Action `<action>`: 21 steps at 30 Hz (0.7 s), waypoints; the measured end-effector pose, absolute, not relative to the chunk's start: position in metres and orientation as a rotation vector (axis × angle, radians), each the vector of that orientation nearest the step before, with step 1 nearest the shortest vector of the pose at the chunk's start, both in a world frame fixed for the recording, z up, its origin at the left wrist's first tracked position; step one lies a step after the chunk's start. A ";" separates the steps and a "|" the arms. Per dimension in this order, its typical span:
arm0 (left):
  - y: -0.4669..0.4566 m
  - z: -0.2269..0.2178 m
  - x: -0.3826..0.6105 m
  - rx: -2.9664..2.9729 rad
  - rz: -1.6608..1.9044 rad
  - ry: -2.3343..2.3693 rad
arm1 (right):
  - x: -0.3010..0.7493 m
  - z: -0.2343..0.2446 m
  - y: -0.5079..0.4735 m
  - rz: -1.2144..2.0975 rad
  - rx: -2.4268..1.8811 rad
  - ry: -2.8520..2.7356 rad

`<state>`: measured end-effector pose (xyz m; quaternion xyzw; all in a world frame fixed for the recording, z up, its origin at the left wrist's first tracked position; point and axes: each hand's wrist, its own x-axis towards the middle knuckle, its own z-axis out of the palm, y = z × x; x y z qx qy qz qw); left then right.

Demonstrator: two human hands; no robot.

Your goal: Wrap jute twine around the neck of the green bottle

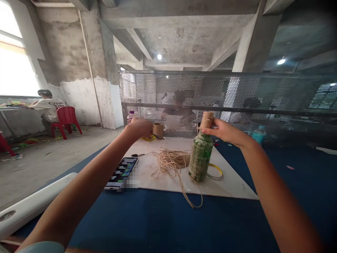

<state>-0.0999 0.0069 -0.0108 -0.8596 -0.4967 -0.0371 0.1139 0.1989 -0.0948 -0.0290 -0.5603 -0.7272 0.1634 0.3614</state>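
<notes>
A green glass bottle (202, 154) stands upright on a white board (229, 186), its neck wound with brown twine (207, 120). My right hand (221, 130) grips it by the wrapped neck, thumb and fingers closed around it. Left of the bottle lies a loose heap of twine (173, 159), with strands trailing over the board's front edge. My left hand (142, 127) is blurred by motion at the board's far left. Close beneath its fingers are a yellow loop (149, 138) and a dark pointed piece, perhaps scissors; whether the hand holds them is unclear.
A phone (122, 173) and a small dark key-like item (137, 155) lie at left. A yellow tape roll (216, 171) lies behind the bottle, a brown roll (158, 130) farther back. A perforated metal screen (147, 91) bounds the blue table (158, 218); people sit beyond it.
</notes>
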 end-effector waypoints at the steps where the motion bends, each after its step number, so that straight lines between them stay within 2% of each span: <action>1: 0.004 -0.003 -0.102 -2.476 -0.068 -1.495 | 0.199 -0.029 -0.095 0.419 -1.447 -1.872; 4: -0.004 0.018 -0.108 -2.470 0.007 -1.507 | 0.198 -0.029 -0.096 0.402 -1.461 -1.860; 7: -0.010 0.021 -0.110 -2.550 -0.199 -1.475 | 0.195 -0.029 -0.095 0.365 -1.479 -1.838; 11: -0.013 -0.010 -0.101 -2.652 -0.814 -1.546 | 0.192 -0.029 -0.095 0.305 -1.496 -1.844; 16: -0.031 -0.062 -0.082 -3.061 -0.845 -1.433 | 0.193 -0.027 -0.097 0.222 -1.539 -1.857; 21: -0.068 -0.086 -0.072 -3.296 -0.802 -1.187 | 0.195 -0.028 -0.096 0.214 -1.559 -1.867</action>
